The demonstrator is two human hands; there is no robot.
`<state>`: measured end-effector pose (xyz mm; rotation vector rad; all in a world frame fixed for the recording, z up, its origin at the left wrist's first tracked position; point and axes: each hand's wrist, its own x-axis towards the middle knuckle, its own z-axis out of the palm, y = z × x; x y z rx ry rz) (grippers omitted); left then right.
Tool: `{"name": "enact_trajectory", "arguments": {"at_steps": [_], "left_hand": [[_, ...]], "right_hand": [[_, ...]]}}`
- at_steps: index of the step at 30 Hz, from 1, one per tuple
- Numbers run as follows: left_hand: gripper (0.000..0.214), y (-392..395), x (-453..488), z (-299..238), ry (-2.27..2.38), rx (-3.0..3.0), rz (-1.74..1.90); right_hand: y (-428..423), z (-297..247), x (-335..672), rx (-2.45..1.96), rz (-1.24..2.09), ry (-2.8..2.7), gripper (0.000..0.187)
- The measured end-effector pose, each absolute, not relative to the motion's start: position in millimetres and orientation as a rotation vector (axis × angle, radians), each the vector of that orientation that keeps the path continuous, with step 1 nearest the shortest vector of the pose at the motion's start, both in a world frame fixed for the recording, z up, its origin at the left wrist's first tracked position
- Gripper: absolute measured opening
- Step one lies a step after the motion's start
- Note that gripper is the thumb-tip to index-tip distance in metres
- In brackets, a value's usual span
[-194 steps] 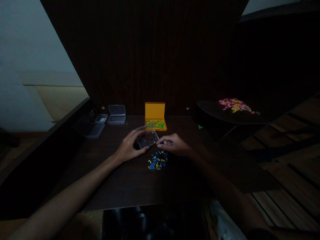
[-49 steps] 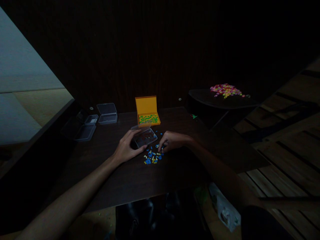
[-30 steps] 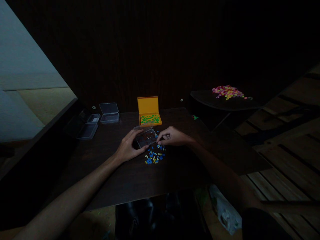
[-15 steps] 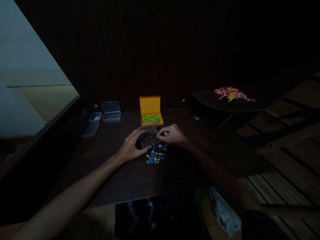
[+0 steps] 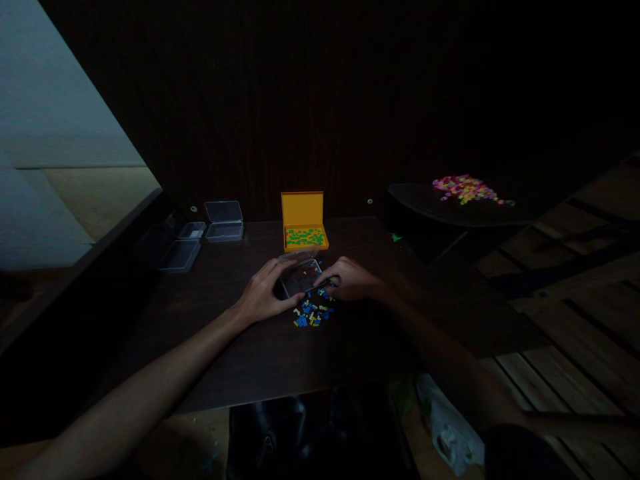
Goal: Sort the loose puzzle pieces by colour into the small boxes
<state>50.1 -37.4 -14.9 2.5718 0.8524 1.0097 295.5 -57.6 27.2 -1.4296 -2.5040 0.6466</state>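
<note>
Within left grip [image 5: 267, 292] — clear box [image 5: 300, 283]

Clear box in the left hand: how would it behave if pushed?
The clear box is probably stiff: its edges look straight where the left hand holds it. Likely light, given its thin, see-through walls. Low and broad, it should slide rather than tip.

The location appears to be a room in a home; low light limits identification. Indicators: a dark wood-grain desk [image 5: 240, 370] with a tall back panel [image 5: 250, 100] and, to its right, a rounded shelf [image 5: 425, 209]. A pale wall [image 5: 45, 87] stands at far left. Wooden slats [image 5: 595, 335] extend at far right. Small toy-like bricks [image 5: 313, 317] lie on the desk; a heap of bright coloured pieces [image 5: 466, 189] rests on the shelf.
</note>
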Motion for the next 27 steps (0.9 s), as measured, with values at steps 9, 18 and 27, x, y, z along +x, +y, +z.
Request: {"name": "enact_trajectory", "arguments": {"at_steps": [9, 18, 27], "left_hand": [[0.058, -36.3, 50.2, -16.4, 0.841, 2.572, 1.022], [0.058, -35.4, 49.5, -16.2, 0.849, 2.568, 1.025], [0.058, -39.0, 54.5, -16.6, 0.809, 2.56, 1.051]], "right_hand": [[-61.5, 30.2, 288.0, -1.542, 0.549, -2.546, 0.039], [-61.8, 27.4, 288.4, -1.538, 0.452, -2.483, 0.038], [-54.9, 22.9, 280.7, -1.513, 0.417, -2.372, 0.022]]}}
